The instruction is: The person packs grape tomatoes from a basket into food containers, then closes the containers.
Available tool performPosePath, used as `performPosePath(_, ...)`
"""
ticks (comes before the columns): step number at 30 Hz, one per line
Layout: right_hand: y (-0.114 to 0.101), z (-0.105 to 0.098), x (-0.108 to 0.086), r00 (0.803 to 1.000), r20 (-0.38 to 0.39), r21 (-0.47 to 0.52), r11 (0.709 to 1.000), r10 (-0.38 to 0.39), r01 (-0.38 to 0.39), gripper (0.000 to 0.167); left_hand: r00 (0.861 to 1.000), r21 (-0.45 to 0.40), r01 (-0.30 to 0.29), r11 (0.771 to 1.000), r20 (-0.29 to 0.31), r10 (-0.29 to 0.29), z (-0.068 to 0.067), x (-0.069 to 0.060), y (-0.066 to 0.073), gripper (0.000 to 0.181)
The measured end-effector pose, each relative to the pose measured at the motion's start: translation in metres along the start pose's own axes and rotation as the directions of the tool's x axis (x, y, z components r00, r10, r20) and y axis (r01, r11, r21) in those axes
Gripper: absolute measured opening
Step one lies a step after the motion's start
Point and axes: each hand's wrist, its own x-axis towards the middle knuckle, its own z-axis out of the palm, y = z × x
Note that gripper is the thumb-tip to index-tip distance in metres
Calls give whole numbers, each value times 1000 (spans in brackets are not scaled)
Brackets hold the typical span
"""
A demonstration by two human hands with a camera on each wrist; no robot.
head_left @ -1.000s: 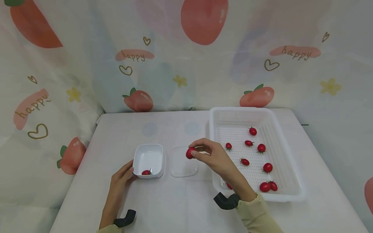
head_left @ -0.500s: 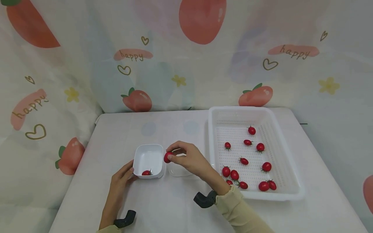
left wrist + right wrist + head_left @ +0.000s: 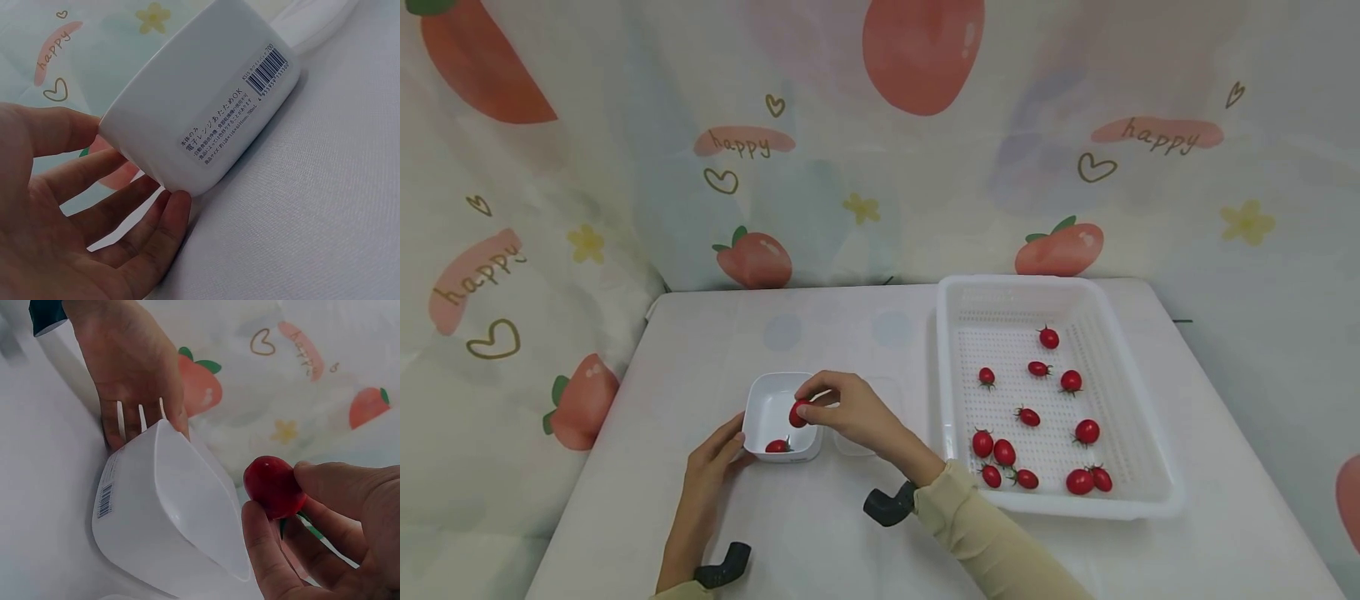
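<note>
In the head view a small white square container [image 3: 766,400] stands on the table with one red tomato [image 3: 777,446] in its near part. My left hand [image 3: 709,467] touches its left near corner with spread, fairly straight fingers; the left wrist view shows the fingertips against the labelled container wall [image 3: 206,94]. My right hand [image 3: 857,414] pinches another tomato [image 3: 798,414] between thumb and fingers over the container's right side. In the right wrist view that tomato [image 3: 274,487] is beside the container's rim, its green stem pointing down.
A large white perforated basket [image 3: 951,333] on the right holds several tomatoes [image 3: 1003,452]. Between basket and container lies a clear lid [image 3: 887,392], partly behind my right hand. A patterned cloth [image 3: 925,200] hangs behind the table.
My right hand has carried its tomato leftward, from above the clear lid to over the container. The left hand stays at the container, and tomatoes in the basket's near left corner have come into view.
</note>
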Motion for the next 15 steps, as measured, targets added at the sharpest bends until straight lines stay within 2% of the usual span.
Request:
performPosePath(5,8,7,13,1000,15,-31,999,22,-22,18,1000,-1,-2,1000,0,2,0,0,0,48)
performPosePath(15,12,22,33,1000,21,-146,989,5,-2,17,1000,-17,-25,1000,-1,25,-1,-1,-2,48)
